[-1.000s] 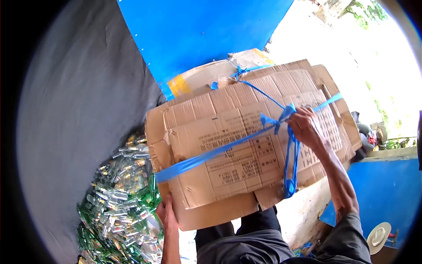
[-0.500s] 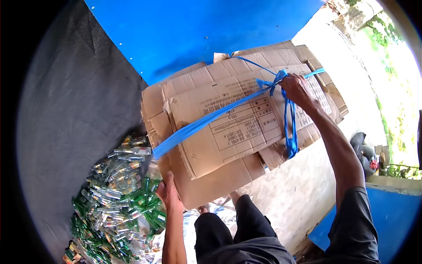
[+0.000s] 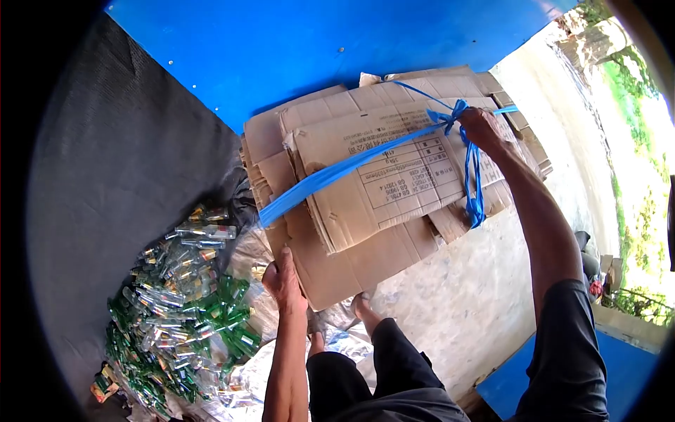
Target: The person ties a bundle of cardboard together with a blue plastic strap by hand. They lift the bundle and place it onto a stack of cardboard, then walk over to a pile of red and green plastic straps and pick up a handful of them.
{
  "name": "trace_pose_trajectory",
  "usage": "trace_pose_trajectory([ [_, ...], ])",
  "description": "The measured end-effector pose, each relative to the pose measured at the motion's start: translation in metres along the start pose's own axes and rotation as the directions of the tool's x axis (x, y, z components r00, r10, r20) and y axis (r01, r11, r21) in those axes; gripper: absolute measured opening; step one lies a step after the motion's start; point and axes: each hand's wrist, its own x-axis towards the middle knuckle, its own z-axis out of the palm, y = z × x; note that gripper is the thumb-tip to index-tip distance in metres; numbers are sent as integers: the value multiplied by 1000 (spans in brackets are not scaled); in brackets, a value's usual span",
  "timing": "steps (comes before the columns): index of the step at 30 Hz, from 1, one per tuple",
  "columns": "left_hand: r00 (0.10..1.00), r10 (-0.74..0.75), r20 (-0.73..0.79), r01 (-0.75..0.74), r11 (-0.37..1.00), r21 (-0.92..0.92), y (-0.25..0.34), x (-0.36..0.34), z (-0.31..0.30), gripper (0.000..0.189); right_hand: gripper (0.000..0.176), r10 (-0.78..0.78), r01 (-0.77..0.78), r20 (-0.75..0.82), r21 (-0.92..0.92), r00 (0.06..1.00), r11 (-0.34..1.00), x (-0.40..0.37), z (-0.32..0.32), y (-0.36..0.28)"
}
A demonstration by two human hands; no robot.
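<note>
A thick bundle of flattened cardboard boxes (image 3: 337,218) is held tilted in front of me. A blue plastic strap (image 3: 351,172) runs across it, knotted near the upper right, with loose loops hanging down. My right hand (image 3: 481,131) is closed around the strap beside the knot. At the bundle's lower left edge, my left hand (image 3: 285,283) grips the cardboard with the thumb on top; its other fingers are hidden underneath. Printed characters and a table show on the top sheet.
A heap of clear and green glass bottles (image 3: 179,309) lies at lower left beside a dark sheet (image 3: 98,176). Behind the bundle stands a blue panel (image 3: 316,42). Pale concrete floor (image 3: 464,281) extends to the right, with another blue surface (image 3: 517,373) at lower right.
The bundle has shifted forward and slightly right, nearer the blue panel, and looks more foreshortened. My left hand has moved up and right with it. Both hands keep their hold.
</note>
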Motion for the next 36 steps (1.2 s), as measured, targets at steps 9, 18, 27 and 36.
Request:
trace_pose_trajectory([
  [9, 1000, -10, -20, 11, 998, 63, 10, -8, 6, 45, 16, 82, -84, 14, 120, 996, 989, -1, 21, 7],
  [18, 997, -74, -14, 75, 990, 116, 7, -5, 5, 50, 26, 76, -37, -100, 345, 992, 938, -45, 42, -15],
  [27, 999, -27, 38, 16, 968, 251, -2, 8, -2, 46, 25, 131, -11, -236, 450, 963, 893, -177, 0, -115],
  [36, 968, -244, 57, 231, 958, 171, -29, -4, -117, 43, 17, 8, -76, 99, 706, 995, 704, -338, 6, -261],
])
